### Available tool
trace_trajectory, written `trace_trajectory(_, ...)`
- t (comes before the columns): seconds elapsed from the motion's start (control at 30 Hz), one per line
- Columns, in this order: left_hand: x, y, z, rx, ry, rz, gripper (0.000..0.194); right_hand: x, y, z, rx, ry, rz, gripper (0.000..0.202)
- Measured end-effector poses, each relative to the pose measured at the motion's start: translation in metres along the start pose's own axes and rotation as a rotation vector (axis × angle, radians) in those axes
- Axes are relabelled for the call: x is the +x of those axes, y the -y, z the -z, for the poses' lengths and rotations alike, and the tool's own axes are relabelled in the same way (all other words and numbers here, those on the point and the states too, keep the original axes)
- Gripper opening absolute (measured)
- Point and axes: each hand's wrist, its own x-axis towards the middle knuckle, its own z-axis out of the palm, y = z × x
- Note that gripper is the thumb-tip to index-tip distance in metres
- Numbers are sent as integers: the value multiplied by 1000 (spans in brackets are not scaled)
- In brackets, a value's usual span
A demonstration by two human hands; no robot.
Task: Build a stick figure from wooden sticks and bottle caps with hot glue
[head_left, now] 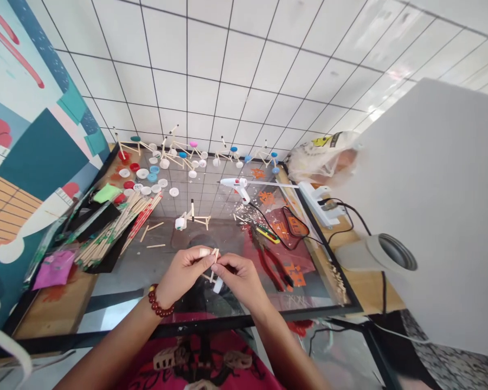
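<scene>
Both hands meet above the glass tabletop (146, 281). My left hand (189, 271), with a red bead bracelet (159, 303) at its wrist, pinches short wooden stick pieces (215, 253) between thumb and forefinger. From the other side my right hand (239, 276) closes its fingertips on the same pieces. A white bottle cap (217, 285) with thin sticks shows just beneath the fingers; whether it is joined to the held pieces cannot be made out. Farther forward, a small stick assembly (199, 219) with a white cap and a black-tipped upright stands on the glass.
A white glue gun (236, 187) lies ahead, its cord running right. Red-handled pliers (272, 265) and a yellow-green cutter (267, 234) are to the right. Chopsticks (109, 230) and loose bottle caps (142, 173) lie left. Several stick assemblies (223, 154) line the tiled wall.
</scene>
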Motion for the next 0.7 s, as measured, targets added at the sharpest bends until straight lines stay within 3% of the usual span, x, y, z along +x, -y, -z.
trace_trajectory(0.1,1,2,-2,-35,-16,56,34,1,2,0,-65,24,18,24)
trace_trajectory(0.17,2,1,-3,-81,-29,149,36,-1,4,13,-190,36,61,21)
trace_trajectory(0.23,3,-1,-1,-124,-18,262,39,-6,2,38,-410,-4,109,18)
trace_trajectory(0.3,3,-2,1,-136,18,326,41,-14,-8,71,-690,-155,134,19)
trace_trajectory(0.37,5,-1,3,-116,57,336,42,-24,-24,101,-955,-304,63,28)
trace_trajectory(0.43,6,1,4,-97,80,344,43,-33,-41,120,-1104,-270,-27,32)
trace_trajectory(0.6,15,2,0,-143,139,382,43,-37,-47,123,-1177,-124,-119,17)
trace_trajectory(0.7,21,0,-2,-136,185,384,42,-34,-31,121,-937,-102,-197,25)
